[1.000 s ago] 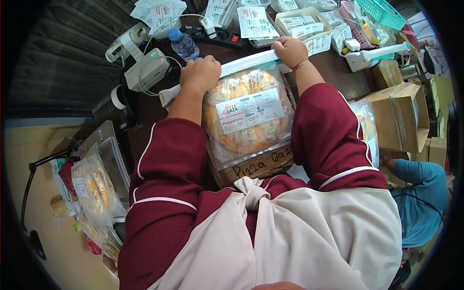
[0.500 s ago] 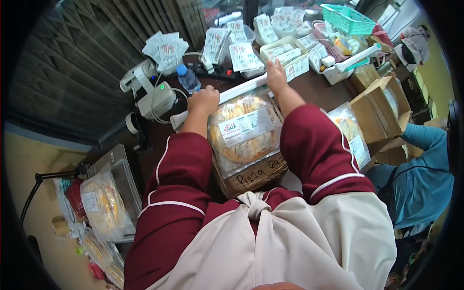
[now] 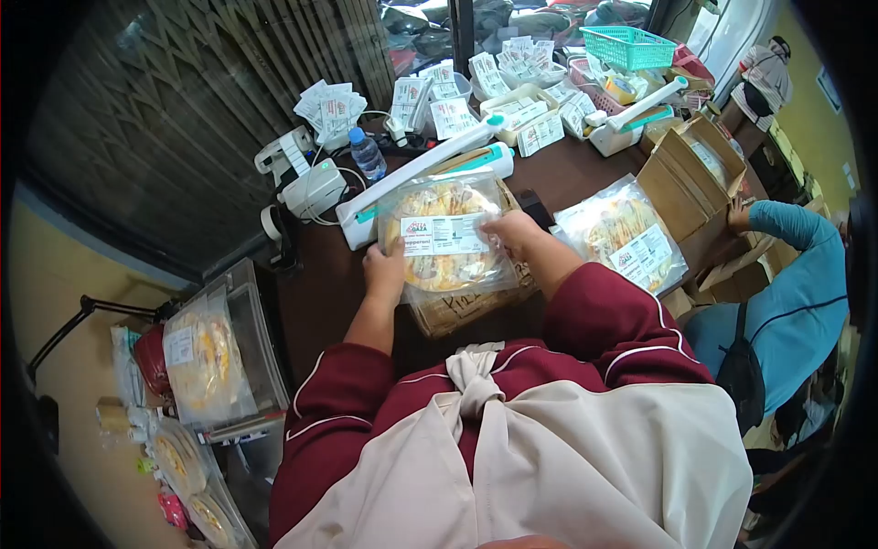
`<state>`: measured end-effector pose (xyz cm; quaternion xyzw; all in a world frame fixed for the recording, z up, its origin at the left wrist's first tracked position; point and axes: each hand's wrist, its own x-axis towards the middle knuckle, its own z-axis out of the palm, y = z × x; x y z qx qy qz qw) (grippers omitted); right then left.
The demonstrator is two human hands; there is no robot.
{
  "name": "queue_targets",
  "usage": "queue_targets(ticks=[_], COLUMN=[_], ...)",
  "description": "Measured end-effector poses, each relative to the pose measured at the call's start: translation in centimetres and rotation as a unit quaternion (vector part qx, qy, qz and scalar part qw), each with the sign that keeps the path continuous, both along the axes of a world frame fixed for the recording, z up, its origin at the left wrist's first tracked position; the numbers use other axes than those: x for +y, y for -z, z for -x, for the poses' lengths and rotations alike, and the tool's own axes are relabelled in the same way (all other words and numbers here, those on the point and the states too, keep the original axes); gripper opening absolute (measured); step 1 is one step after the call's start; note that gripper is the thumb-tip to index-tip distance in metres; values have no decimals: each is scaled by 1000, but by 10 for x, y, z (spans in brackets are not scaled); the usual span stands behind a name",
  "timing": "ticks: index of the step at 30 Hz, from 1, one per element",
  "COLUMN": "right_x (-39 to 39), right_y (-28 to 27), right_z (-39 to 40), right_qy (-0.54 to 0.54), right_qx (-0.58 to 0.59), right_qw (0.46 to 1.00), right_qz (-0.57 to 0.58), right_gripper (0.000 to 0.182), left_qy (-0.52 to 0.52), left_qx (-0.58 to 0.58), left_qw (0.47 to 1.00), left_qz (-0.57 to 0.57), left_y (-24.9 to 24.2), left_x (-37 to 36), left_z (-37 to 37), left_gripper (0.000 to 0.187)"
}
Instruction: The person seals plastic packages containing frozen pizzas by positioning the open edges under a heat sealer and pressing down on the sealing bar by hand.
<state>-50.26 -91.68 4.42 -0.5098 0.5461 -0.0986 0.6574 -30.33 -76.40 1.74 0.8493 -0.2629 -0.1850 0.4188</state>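
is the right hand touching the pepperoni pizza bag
Touching. The head view shows the right hand gripping the right side of the pepperoni pizza bag, with the thumb over its front.

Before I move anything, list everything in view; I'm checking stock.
Held pizza: one, golden, bagged
Second pizza: one, golden, bagged, table right
Side pizzas: several, golden, far left
Box: one, brown, under held pizza
Sealers: two, white-teal, beyond held pizza and farther right
Bottle: one, clear, blue cap, left of near sealer
Labels: many, white, far side
Baskets: two, teal and pink, far right
Carton: one, brown, open, right
Table: one, dark brown, in front
Co-worker: one, teal top, right
Hands: two, bare, left and right on held pizza
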Motion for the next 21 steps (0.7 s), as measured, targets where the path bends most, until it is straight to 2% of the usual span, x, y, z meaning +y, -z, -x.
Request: queue_targets(ticks=[1, 3, 4, 7, 9, 11, 12, 13, 15, 16, 17, 18, 19, 21], right_x=[10, 29, 51, 42, 34, 28, 24, 14, 0, -6, -19, -22, -24, -27], right_y=[-10, -35, -61, -12, -12, -47, -73, -80, -114, -126, -120, -119, -117, -104], right_z=[4, 18, 27, 46, 77, 116, 138, 162, 208, 229, 251, 263, 273, 279], right_qy=[-21, -60, -45, -71, -62, -63, -53, -57, -23, -9, -3, -28, -54, -212], right_qx=[2, 8, -18, -52, -72, -101, -36, 3, 36, 91, 126, 147, 168, 201], right_qw=[1000, 998, 998, 994, 993, 991, 994, 981, 965, 926, 912, 861, 799, 837], right_qz=[-9, -27, 44, 68, 64, 58, 84, 186, 259, 366, 390, 486, 575, 463], right_gripper=[26, 24, 23, 20, 20, 19, 29, 34, 45, 54, 66, 68, 69, 71], left_qy=[13, 43, 25, 32, 53, 71, 64, 98, 161, 199, 235, 264, 235, 238], left_qx=[93, 275, 326, 489, 513, 537, 515, 507, 487, 529, 569, 519, 489, 468], left_qw=[995, 951, 939, 862, 842, 816, 835, 836, 838, 800, 759, 797, 833, 851], left_qz=[46, 136, 107, 130, 157, 200, 184, 185, 188, 201, 212, 160, 109, 26], left_y=[-1, -6, -29, -56, -45, -50, -66, -78, -98, -111, -119, -115, -116, -108], left_x=[14, 35, 44, 58, 56, 46, 39, 29, 13, 7, 0, -5, -8, -14], left_z=[-1, 0, 9, 36, 53, 86, 108, 131, 175, 197, 215, 225, 237, 244], left_gripper=[46, 45, 40, 32, 31, 33, 34, 35, 38, 42, 46, 57, 64, 62])
